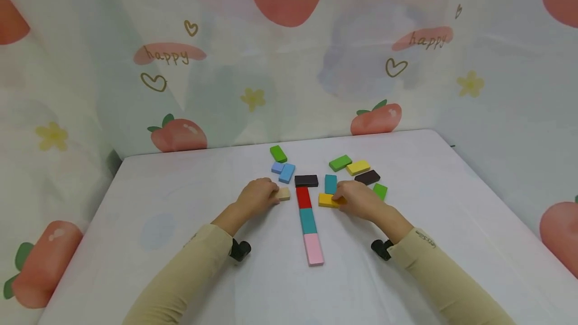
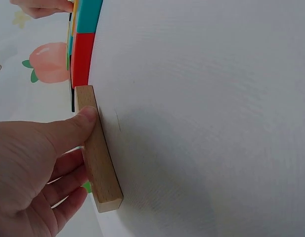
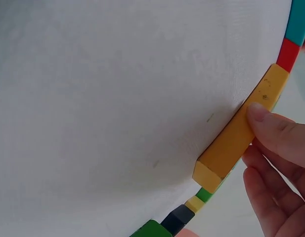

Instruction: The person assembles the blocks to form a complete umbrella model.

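My left hand (image 1: 258, 197) pinches a plain wooden block (image 2: 100, 158) by its side, thumb on the near face, left of a column of blocks. On the column's other side, my right hand (image 1: 361, 199) grips an orange-yellow block (image 3: 246, 133) between thumb and fingers. The column runs from a red block (image 1: 304, 197) through a teal block (image 1: 308, 221) to a pink block (image 1: 313, 250) nearest me. Across its far end lies a black block (image 1: 306, 181). A second teal block (image 1: 331, 183) lies just beyond the orange-yellow one.
Behind my left hand lie a green block (image 1: 278, 153), a blue block (image 1: 286, 173) and a smaller light-blue block (image 1: 277, 168). Toward the back right are another green block (image 1: 340, 163), a yellow block (image 1: 358, 167) and a dark block (image 1: 368, 177). A patterned curtain (image 1: 289, 74) hangs behind.
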Motion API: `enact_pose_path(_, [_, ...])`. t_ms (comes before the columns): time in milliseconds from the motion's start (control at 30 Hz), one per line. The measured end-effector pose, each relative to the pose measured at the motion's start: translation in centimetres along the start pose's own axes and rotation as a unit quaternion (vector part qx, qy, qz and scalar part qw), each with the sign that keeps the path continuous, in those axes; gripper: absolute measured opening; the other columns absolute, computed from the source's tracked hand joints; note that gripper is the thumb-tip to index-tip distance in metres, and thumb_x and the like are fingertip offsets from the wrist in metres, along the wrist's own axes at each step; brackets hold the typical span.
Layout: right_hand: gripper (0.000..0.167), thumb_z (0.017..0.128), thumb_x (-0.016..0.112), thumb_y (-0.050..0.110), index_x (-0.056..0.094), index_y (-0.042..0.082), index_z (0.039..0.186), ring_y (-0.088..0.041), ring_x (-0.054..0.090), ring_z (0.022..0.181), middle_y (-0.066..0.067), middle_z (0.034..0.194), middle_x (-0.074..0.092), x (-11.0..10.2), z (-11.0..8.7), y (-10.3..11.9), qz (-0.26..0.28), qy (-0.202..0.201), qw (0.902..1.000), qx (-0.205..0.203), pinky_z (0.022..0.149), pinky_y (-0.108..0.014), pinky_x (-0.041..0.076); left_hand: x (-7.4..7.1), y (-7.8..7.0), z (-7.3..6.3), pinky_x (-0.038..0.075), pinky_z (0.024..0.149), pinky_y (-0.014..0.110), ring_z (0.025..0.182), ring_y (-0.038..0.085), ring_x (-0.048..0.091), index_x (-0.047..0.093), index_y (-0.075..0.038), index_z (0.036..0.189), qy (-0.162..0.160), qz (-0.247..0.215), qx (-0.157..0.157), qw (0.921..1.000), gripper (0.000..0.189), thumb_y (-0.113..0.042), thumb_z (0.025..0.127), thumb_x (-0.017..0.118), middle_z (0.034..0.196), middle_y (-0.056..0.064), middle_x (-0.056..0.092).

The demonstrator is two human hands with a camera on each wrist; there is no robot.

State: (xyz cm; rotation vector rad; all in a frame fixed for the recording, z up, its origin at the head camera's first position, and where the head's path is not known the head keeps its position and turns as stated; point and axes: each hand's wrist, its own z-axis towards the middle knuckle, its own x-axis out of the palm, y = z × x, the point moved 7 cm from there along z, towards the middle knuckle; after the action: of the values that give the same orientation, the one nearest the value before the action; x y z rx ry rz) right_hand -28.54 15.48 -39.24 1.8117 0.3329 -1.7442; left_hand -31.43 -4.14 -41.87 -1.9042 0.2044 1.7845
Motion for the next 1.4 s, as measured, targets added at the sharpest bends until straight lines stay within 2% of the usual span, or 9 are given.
enact_pose_path(200, [0.020,0.072,0.075,-0.002,0.073,0.002,0.091,-0.017,0.055,0.076,-0.003,0.083,0.061,0.1,0.4,-0.2,0.000,-0.008,1.0000,0.003,0.074,-0.031,0.051,0.2,0.2,0.3,0.046,0.078,0.029,0.080,0.016,0.053,0.066,-0.004,0.109,0.018,-0.011,-0.010,0.9997,0.034,-0.024,0.082,0.070,0.093,0.004,0.062])
enact_pose_path(433, [0.020,0.071,0.076,-0.003,0.073,0.001,0.091,-0.018,0.056,0.076,-0.003,0.083,0.061,0.6,1.1,-0.4,-0.001,-0.020,0.9998,-0.004,0.074,-0.031,0.051,0.4,0.3,1.0,0.046,0.084,0.029,0.086,0.016,0.053,0.065,-0.005,0.112,0.041,-0.018,-0.017,0.9988,0.037,-0.026,0.081,0.070,0.101,0.005,0.063])
enact_pose_path(833, [0.022,0.072,0.075,-0.002,0.072,0.001,0.094,-0.019,0.057,0.081,-0.005,0.086,0.063,0.7,2.0,-0.6,0.006,-0.014,0.9998,0.014,0.077,-0.032,0.051,0.6,0.4,1.6,0.046,0.085,0.028,0.086,0.016,0.052,0.064,-0.006,0.115,0.044,-0.023,-0.041,0.9979,0.041,-0.027,0.080,0.071,0.103,0.005,0.063])
enact_pose_path(1167, [0.022,0.073,0.075,-0.001,0.072,0.002,0.094,-0.019,0.056,0.078,-0.003,0.084,0.060,0.7,2.9,-0.7,-0.004,-0.018,0.9998,0.003,0.075,-0.031,0.051,0.5,0.5,2.3,0.045,0.086,0.029,0.088,0.016,0.053,0.065,-0.007,0.115,0.049,-0.023,-0.050,0.9973,0.039,-0.026,0.081,0.071,0.103,0.004,0.063])
enact_pose_path(1400, [0.022,0.074,0.074,-0.001,0.071,0.000,0.096,-0.022,0.059,0.082,-0.006,0.087,0.062,0.4,3.8,-0.7,0.000,-0.022,0.9997,0.005,0.077,-0.033,0.050,0.2,0.7,2.7,0.045,0.087,0.030,0.092,0.017,0.054,0.066,-0.006,0.112,0.036,-0.033,-0.051,0.9975,0.038,-0.025,0.080,0.072,0.105,0.005,0.063])
